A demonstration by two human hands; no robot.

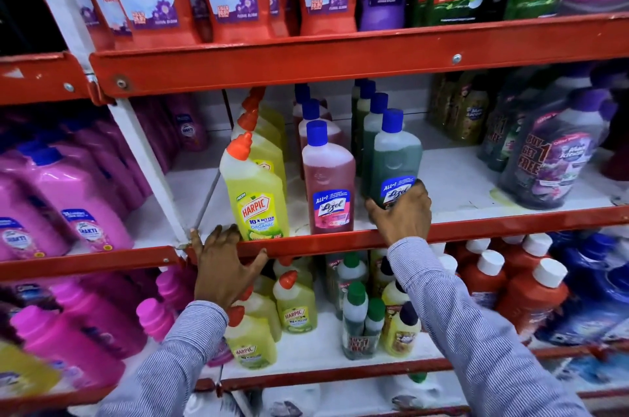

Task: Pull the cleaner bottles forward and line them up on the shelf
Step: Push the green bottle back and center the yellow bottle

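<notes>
A store rack of red metal shelves with white boards fills the view, seen from above the person's two striped sleeves. On the middle shelf stand three short rows of cleaner bottles. The yellow Harpic bottle with an orange cap leads a row of about three; those behind it are mostly hidden. The pink Lizol bottle with a blue cap fronts a row of three. The green Lizol bottle fronts a row of four, whose rear ones show only caps and shoulders. The yellow and pink front bottles stand at the shelf's red lip; the green one sits slightly farther back. The right hand wraps its grip around the lower part of the green bottle, covering part of the label. The left hand rests open and spread on the red lip, holding nothing. Dark bottles at the right and pink jugs at the left are blurred. The top shelf's bottles are cut off above.
</notes>
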